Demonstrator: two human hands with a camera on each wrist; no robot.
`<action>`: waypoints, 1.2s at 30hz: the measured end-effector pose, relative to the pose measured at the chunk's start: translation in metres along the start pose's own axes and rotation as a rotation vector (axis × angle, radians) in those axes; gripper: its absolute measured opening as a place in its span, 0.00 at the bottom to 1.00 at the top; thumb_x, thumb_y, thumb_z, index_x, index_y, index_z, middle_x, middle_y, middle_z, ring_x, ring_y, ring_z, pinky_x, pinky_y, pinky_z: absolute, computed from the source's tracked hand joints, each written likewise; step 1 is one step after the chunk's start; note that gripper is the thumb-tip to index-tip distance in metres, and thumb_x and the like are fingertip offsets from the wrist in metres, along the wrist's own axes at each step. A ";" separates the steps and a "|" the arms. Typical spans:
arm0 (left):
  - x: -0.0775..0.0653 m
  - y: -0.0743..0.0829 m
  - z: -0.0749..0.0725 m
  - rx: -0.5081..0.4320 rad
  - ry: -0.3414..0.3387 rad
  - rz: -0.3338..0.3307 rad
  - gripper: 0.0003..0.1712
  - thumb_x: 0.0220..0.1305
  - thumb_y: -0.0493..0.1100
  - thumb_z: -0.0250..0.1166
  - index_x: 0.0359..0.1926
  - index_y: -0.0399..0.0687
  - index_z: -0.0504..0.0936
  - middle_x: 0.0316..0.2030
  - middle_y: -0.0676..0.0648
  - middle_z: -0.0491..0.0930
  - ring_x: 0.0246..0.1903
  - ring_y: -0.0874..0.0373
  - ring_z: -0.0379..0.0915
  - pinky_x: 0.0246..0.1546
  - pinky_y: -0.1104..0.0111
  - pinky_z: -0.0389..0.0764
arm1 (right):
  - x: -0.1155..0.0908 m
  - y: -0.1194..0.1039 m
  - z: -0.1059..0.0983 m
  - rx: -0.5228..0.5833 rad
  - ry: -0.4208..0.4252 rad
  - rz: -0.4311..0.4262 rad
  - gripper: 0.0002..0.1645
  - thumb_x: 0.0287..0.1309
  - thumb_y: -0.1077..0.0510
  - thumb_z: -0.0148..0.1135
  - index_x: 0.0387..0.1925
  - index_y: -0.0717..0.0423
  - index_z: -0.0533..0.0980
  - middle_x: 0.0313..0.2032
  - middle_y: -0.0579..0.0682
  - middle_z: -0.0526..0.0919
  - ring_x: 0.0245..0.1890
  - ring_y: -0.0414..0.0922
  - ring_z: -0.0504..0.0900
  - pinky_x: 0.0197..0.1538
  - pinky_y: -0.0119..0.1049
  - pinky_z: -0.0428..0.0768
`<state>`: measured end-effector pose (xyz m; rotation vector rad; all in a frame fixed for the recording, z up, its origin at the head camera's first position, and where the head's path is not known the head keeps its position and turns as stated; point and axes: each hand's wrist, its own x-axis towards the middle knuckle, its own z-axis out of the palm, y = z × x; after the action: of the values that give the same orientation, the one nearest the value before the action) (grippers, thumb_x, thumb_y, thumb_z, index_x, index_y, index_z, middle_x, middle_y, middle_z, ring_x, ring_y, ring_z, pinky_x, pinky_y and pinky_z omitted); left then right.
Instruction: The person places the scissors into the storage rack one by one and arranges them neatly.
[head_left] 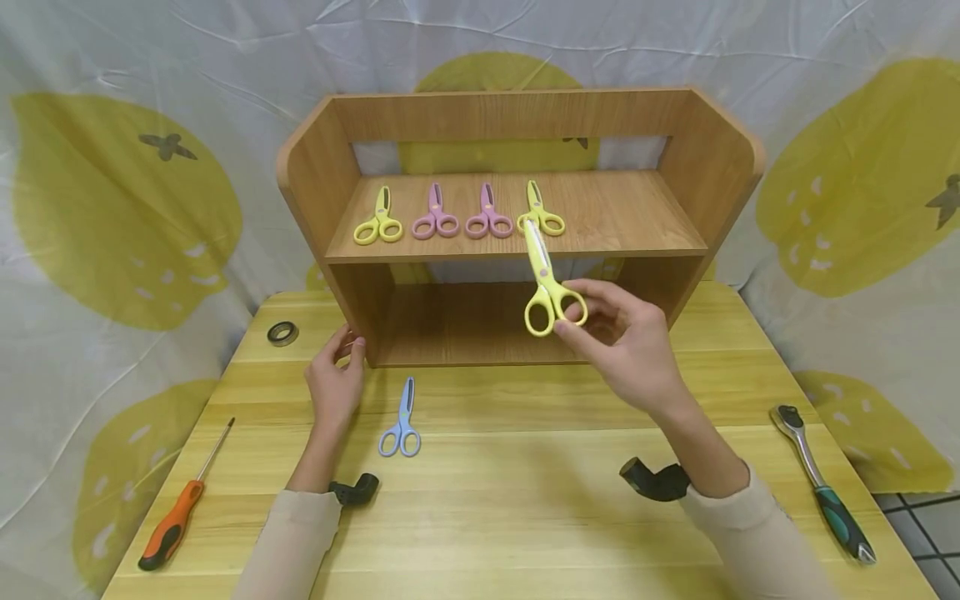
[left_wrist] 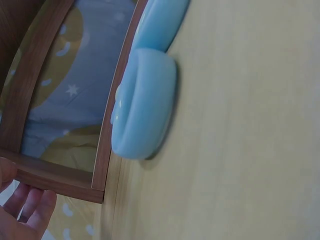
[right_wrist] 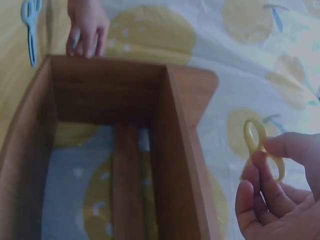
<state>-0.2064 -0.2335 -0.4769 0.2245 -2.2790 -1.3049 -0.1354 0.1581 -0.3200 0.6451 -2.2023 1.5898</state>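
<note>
My right hand [head_left: 626,342] pinches yellow craft scissors [head_left: 543,275] by one handle loop, blades pointing up, in front of the shelf's upper board. Behind the blade tip, other yellow scissors [head_left: 553,218] lie on that board, with two pink scissors [head_left: 435,212] and another yellow pair [head_left: 380,227] in a row to their left. My left hand [head_left: 336,375] touches the wooden shelf [head_left: 517,254] at its lower left side, fingers against the outer face. Blue scissors [head_left: 406,421] lie on the table right of that hand; their handle loops [left_wrist: 150,105] fill the left wrist view's middle.
On the left of the table are a black tape roll [head_left: 282,334] and an orange-handled screwdriver [head_left: 176,521]. A ratchet wrench [head_left: 825,492] lies at the right edge. Black wrist mounts [head_left: 656,481] stick out by both wrists. A lemon-print cloth [head_left: 247,50] hangs behind.
</note>
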 end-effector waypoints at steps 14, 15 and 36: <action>0.000 -0.001 0.000 -0.011 0.000 0.000 0.21 0.75 0.47 0.62 0.65 0.52 0.82 0.54 0.48 0.87 0.51 0.54 0.85 0.52 0.58 0.88 | 0.076 0.021 -0.056 -0.278 0.162 0.125 0.23 0.60 0.54 0.74 0.56 0.54 0.83 0.23 0.34 0.82 0.24 0.37 0.77 0.30 0.24 0.75; 0.000 -0.001 0.000 -0.013 -0.003 -0.003 0.21 0.75 0.47 0.62 0.65 0.52 0.82 0.54 0.48 0.87 0.51 0.53 0.85 0.52 0.57 0.87 | 0.080 0.023 -0.058 -0.302 0.157 0.146 0.23 0.60 0.52 0.73 0.57 0.53 0.84 0.24 0.34 0.83 0.26 0.37 0.77 0.30 0.24 0.75; 0.001 -0.002 0.000 -0.004 -0.011 -0.013 0.22 0.75 0.47 0.62 0.67 0.51 0.80 0.54 0.48 0.87 0.52 0.55 0.85 0.53 0.58 0.87 | 0.118 0.040 -0.065 -0.473 -0.121 0.314 0.23 0.68 0.44 0.65 0.55 0.54 0.83 0.30 0.47 0.76 0.29 0.42 0.71 0.26 0.32 0.69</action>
<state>-0.2073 -0.2344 -0.4783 0.2318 -2.2879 -1.3200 -0.2545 0.2115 -0.2695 0.2707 -2.7429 1.1015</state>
